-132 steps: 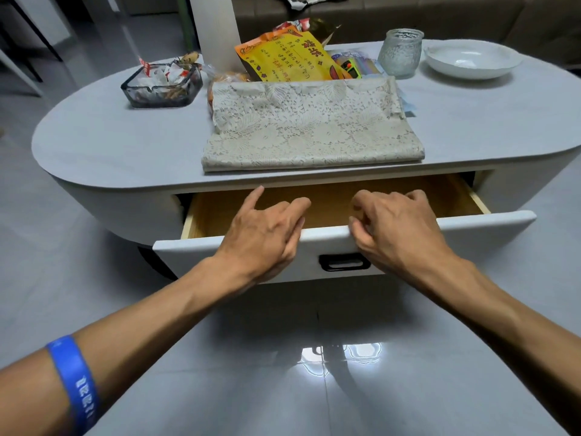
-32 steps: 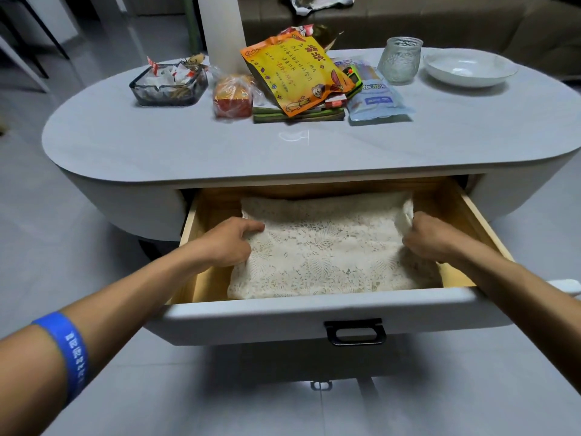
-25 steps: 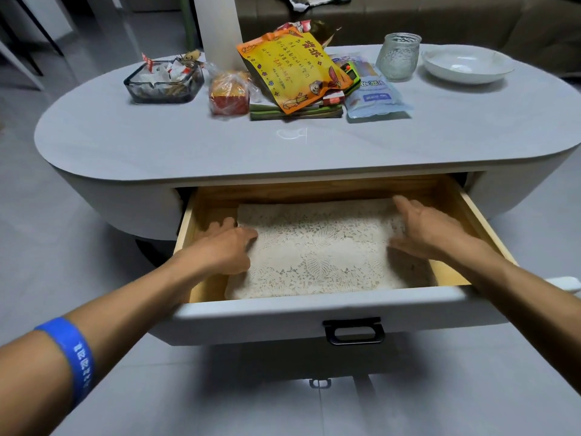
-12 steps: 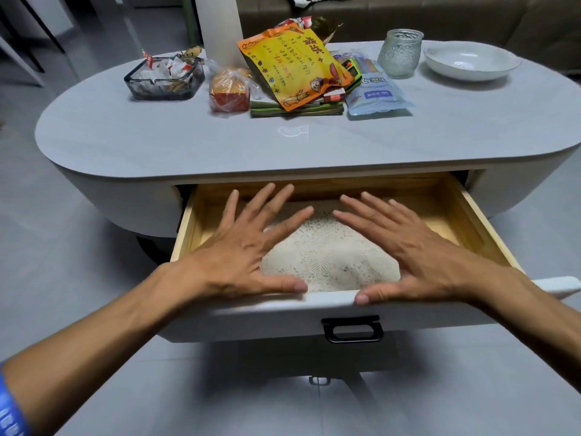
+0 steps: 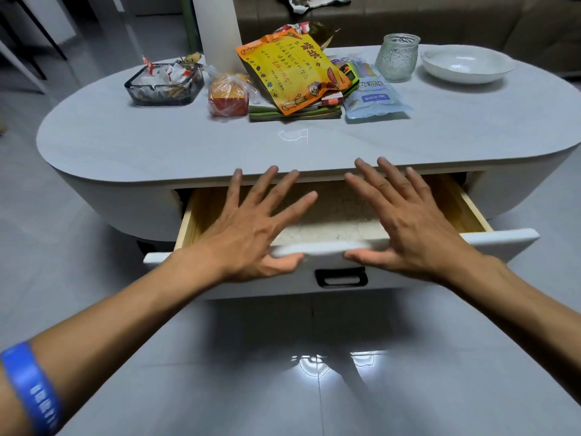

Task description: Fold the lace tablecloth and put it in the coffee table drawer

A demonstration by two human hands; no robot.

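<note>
Both hands are spread flat w/ fingers wide apart, holding nothing. The left hand (image 5: 251, 228) sits over the left part of the drawer (image 5: 503, 243), its thumb against the top edge of the white drawer front. The right hand (image 5: 412, 225) mirrors it on the right side, thumb also on the front's top edge, just above the black handle (image 5: 341, 276). The fingertips of both reach toward the front edge of the coffee table (image 5: 125, 146); can't tell if the palms press the drawer front or just hover over it.

The lace tablecloth (image 5: 333, 218) lies folded inside the drawer, visible between the two hands as a pale patch on the wood bottom. The drawer is part-way out; its wood sides show at left & right. The front's top edge looks blurred btwn the thumbs.

A blue wristband (image 5: 31, 388) is on the left forearm, near the bottom-left corner.

On the tabletop, well back from the drawer: a dark glass dish (image 5: 165, 84) w/ wrappers at left, a bagged bun (image 5: 228, 96) beside it, a yellow-orange snack bag (image 5: 290, 73) leaning over a stack of packets, a pale blue pouch (image 5: 374, 97) to its right, then a textured glass jar (image 5: 397, 56) & a white bowl (image 5: 465, 64) at far right. Grey tile floor (image 5: 283, 388) below, w/ a light reflection.
</note>
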